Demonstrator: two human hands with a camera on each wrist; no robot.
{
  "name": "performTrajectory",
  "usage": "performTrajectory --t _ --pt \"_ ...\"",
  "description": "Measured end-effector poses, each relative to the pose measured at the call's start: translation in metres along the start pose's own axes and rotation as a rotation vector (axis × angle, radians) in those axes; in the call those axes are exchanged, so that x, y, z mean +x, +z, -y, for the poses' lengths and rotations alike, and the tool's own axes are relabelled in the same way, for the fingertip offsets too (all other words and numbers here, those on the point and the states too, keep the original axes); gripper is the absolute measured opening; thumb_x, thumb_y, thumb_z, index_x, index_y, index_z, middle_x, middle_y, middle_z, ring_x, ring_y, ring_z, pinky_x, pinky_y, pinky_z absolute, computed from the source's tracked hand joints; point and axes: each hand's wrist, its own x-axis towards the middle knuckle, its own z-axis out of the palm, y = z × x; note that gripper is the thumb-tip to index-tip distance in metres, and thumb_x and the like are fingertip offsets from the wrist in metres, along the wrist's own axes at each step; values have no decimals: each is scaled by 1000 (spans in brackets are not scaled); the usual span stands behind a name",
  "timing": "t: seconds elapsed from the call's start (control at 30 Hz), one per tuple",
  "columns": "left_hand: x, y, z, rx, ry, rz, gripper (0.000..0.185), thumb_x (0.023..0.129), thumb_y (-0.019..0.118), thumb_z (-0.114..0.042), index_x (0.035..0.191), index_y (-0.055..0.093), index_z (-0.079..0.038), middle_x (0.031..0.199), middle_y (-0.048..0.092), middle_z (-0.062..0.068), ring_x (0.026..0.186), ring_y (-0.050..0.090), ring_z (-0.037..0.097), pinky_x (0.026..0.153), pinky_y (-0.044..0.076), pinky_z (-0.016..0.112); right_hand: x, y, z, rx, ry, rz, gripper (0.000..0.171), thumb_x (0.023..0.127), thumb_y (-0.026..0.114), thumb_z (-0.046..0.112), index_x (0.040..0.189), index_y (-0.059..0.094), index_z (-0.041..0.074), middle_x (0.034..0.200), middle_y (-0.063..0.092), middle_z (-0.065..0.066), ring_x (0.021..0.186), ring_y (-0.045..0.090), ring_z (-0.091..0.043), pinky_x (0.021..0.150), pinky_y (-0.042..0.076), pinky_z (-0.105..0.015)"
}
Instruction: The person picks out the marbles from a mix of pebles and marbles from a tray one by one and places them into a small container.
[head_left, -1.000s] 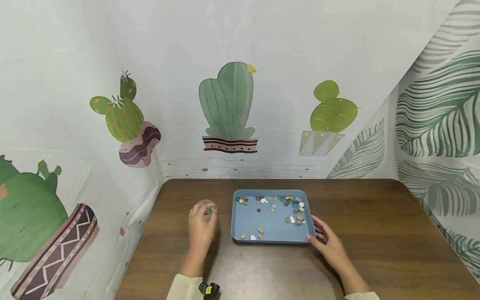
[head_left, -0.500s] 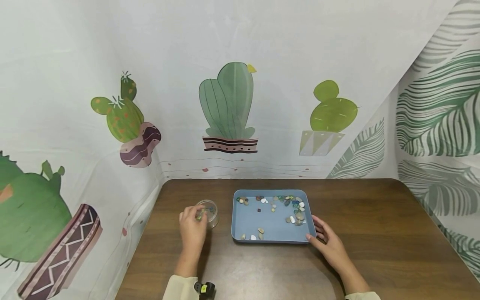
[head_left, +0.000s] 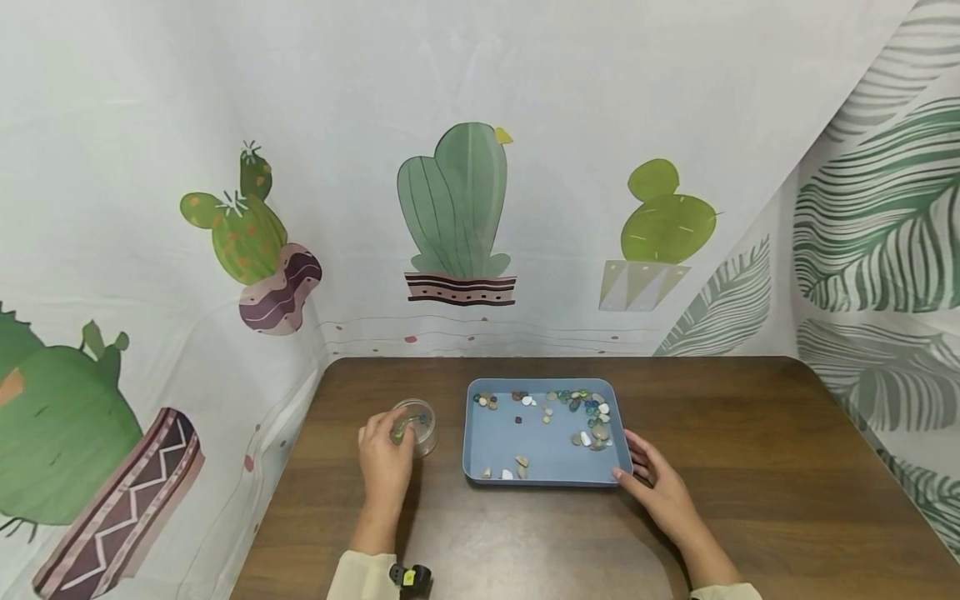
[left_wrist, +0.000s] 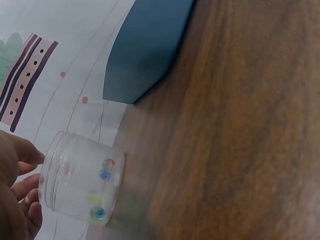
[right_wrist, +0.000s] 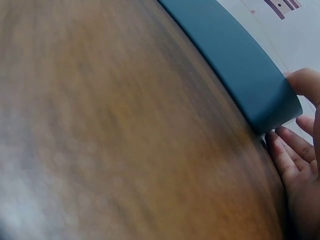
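My left hand (head_left: 386, 462) is at the mouth of a small clear jar (head_left: 427, 437), its fingertips by the rim. In the left wrist view, the jar (left_wrist: 77, 175) stands upright with a few blue, green and reddish glass marbles (left_wrist: 98, 213) at its bottom. The hand's loosely bent fingers show nothing between them there. To the right is a shallow blue tray (head_left: 540, 454) of pebbles and glass marbles. My right hand (head_left: 663, 493) grips its near right corner, thumb on the rim and fingers against the side; in the right wrist view the tray wall (right_wrist: 240, 60) sits between them.
Dark and green marbles (head_left: 574, 406) line the tray's far right, with white and tan stones (head_left: 598, 432) near its right side. Several stones (head_left: 522, 462) lie along the near edge. A brown wooden table (head_left: 555, 542) reaches a cactus-print cloth (head_left: 555, 325) behind.
My left hand was over the jar a second ago, then shifted left to its rim, uncovering more of the jar. The right hand and tray have stayed in place.
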Motion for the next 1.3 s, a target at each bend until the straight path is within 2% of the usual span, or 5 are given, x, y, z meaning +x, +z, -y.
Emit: performTrajectory --t 0.47,0.63,0.77,1.07,1.3 --pt "-1 1 -7 -17 26 -37 26 78 77 1 103 77 -3 101 71 18 85 57 33 73 42 41 0 -1 4 0 -3 -1 73 93 74 28 155 38 13 152 48 -20 131 52 -32 92 41 -1" --pt "-2 4 -14 -33 30 -39 24 78 78 0 101 77 -5 100 71 17 85 58 33 73 44 40 1 0 -1 -24 18 1 73 93 74 31 154 38 14 153 47 -18 130 53 -24 92 40 0" --pt "-4 5 -21 -58 14 -14 21 80 78 -1 100 76 -6 99 70 14 84 58 29 73 44 37 1 0 -2 -40 26 1 73 93 74 33 154 38 16 153 48 -17 128 53 -17 92 40 0" --pt "-12 15 -32 -114 65 30 17 81 76 0 97 75 -6 92 68 6 78 60 18 68 50 31 1 0 -3 -19 -8 -6 73 93 74 29 154 38 12 151 48 -20 130 53 -29 92 41 0" --pt "-22 21 -48 -143 83 120 15 84 76 -4 98 75 -8 93 69 3 77 62 16 66 51 26 0 0 -4 -12 -5 -5 72 92 75 30 153 40 15 150 50 -18 117 49 9 92 41 -1"
